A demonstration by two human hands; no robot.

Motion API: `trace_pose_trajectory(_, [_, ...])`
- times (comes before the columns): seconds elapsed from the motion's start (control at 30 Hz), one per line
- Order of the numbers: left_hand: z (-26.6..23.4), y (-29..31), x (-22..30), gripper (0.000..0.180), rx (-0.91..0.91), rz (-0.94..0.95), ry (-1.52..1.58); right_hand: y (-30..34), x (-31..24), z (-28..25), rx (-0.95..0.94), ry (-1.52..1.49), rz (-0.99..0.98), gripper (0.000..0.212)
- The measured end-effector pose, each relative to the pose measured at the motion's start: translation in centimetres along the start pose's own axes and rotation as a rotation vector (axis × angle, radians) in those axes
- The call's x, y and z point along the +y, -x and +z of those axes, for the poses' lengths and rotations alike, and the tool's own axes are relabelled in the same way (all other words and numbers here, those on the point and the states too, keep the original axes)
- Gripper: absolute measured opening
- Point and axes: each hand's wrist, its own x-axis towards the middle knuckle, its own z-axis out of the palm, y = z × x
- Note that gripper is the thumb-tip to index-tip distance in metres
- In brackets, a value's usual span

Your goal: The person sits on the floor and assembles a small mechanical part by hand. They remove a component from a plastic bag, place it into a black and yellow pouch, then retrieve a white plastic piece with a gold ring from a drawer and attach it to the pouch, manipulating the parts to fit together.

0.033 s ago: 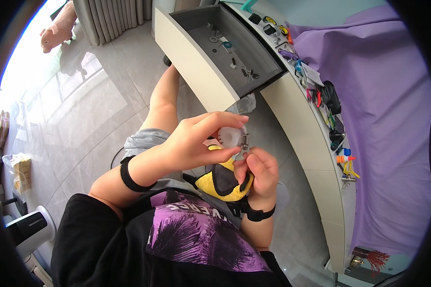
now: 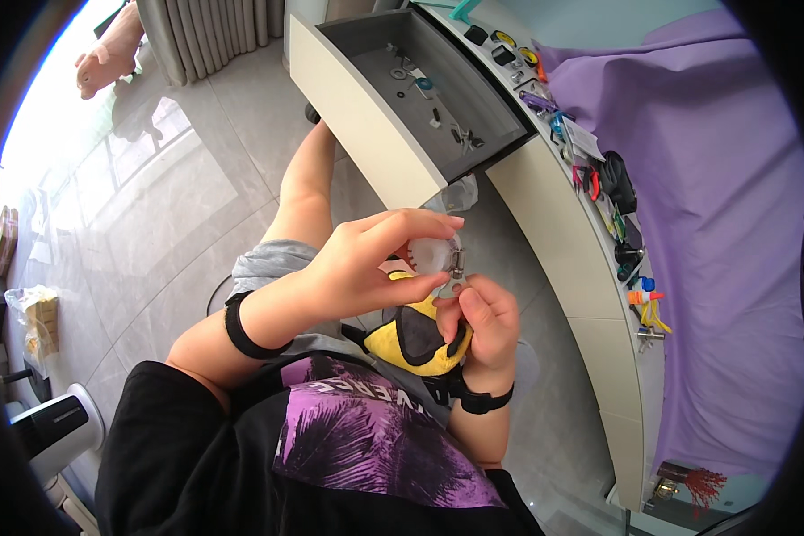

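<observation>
In front of my lap I hold a small round hose clamp [image 2: 458,259] with a metal screw housing and a notched band. A whitish translucent round piece [image 2: 431,256] shows within its band. My left hand [image 2: 380,259] curves over it, thumb below and fingers above, gripping it at the edges. From below, my right hand [image 2: 484,317] pinches the flat wing-shaped key [image 2: 452,290] of the screw between thumb and forefinger. Behind the right fingers, a yellow and dark grey plush thing [image 2: 411,344] lies at my lap.
Ahead, an open drawer [image 2: 366,116] of a white cabinet holds several small parts. Along the cabinet top [image 2: 612,348] lie tools, a black case [image 2: 616,181] and a glue bottle [image 2: 645,297]. Purple cloth [image 2: 724,223] hangs at the right. A bag-wrapped package [image 2: 40,326] stands on the left floor.
</observation>
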Motion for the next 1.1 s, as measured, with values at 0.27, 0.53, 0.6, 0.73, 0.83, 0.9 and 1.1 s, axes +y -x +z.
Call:
trace_pose_trajectory(0.27, [-1.1,-0.2,0.4,0.037,-0.172,-0.291,-0.042,-0.3,0.1,1.7,0.251,0.694,-0.264,0.035])
trace_pose_trajectory(0.53, [-1.1,-0.6,0.5,0.035,-0.146,-0.162,-0.087,-0.7,0.7,1.8,0.287,0.924,-0.410,0.032])
trace_pose_trajectory(0.6, [-1.2,-0.6,0.3,0.036,-0.166,-0.165,-0.110,-0.7,0.7,1.9,0.290,0.943,-0.401,0.033])
trace_pose_trajectory(0.73, [-1.2,-0.3,0.4,0.036,-0.136,-0.132,-0.172,-0.7,0.5,2.1,0.293,0.948,-0.395,0.027])
trace_pose_trajectory(0.83, [-0.7,0.1,0.4,0.037,-0.110,-0.096,-0.224,-0.8,0.4,2.2,0.304,1.122,-0.436,0.024])
trace_pose_trajectory(0.9, [-0.7,0.1,0.2,0.037,-0.083,-0.078,-0.236,-1.2,0.6,2.2,0.302,1.161,-0.479,0.026])
trace_pose_trajectory(1.1, [-0.4,0.3,-0.2,0.042,-0.052,-0.020,-0.298,-1.6,1.5,2.1,0.337,1.276,-0.597,0.018])
